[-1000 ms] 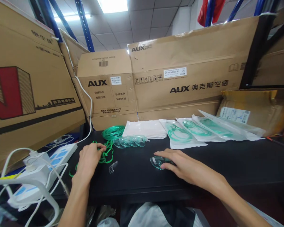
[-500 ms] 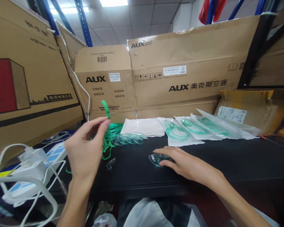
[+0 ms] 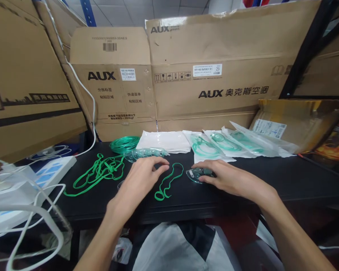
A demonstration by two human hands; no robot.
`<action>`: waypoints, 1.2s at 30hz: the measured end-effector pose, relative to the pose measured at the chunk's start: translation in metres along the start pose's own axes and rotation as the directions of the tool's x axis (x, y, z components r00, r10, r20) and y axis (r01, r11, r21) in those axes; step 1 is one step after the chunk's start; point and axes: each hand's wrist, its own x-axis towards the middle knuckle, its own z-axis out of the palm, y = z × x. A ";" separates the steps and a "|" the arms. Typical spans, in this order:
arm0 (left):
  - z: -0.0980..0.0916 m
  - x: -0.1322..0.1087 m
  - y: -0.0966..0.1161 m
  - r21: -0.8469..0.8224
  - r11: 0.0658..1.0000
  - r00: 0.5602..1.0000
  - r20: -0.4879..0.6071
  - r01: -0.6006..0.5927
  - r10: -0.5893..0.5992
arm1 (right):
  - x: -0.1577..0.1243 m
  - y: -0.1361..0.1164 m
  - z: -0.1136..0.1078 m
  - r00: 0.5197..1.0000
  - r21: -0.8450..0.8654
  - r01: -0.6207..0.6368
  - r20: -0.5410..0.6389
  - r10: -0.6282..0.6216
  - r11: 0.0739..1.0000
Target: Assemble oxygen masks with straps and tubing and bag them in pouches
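My right hand (image 3: 224, 174) grips a clear, green-tinted oxygen mask (image 3: 194, 174) by its side, low over the black table. My left hand (image 3: 142, 175) hovers to the left of it, thumb and forefinger slightly apart with nothing seen between them. Close beside those fingertips, a thin green elastic strap (image 3: 167, 184) lies curled on the table between my two hands. Further left, a tangled heap of green straps (image 3: 101, 171) rests on the tabletop. Behind my left hand is a row of nested clear masks (image 3: 145, 152).
Coiled green tubing (image 3: 124, 144) sits beside a stack of white bags (image 3: 164, 141). Several bags with masks and tubing (image 3: 210, 145) line the back. A white power strip (image 3: 55, 171) with cables stands at left. Cardboard boxes (image 3: 172, 101) wall off the back.
My left hand has come down and right from its raised position, and the green strap it held now lies on the table. My right hand stays on the mask. The view has tilted down.
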 end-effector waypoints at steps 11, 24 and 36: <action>-0.019 -0.015 -0.011 -0.113 0.982 0.892 0.413 -0.152 0.186 | 0.000 0.001 0.002 1.000 0.035 -0.011 -0.010 0.011 0.999; 0.004 0.000 -0.001 -0.210 0.970 0.974 0.161 -0.121 0.157 | 0.015 -0.016 -0.004 0.985 0.248 0.117 -0.155 -0.079 0.962; 0.022 0.008 -0.001 -0.351 0.927 0.990 -0.007 -0.132 0.139 | 0.029 -0.014 0.008 0.966 0.446 0.138 -0.257 -0.021 0.884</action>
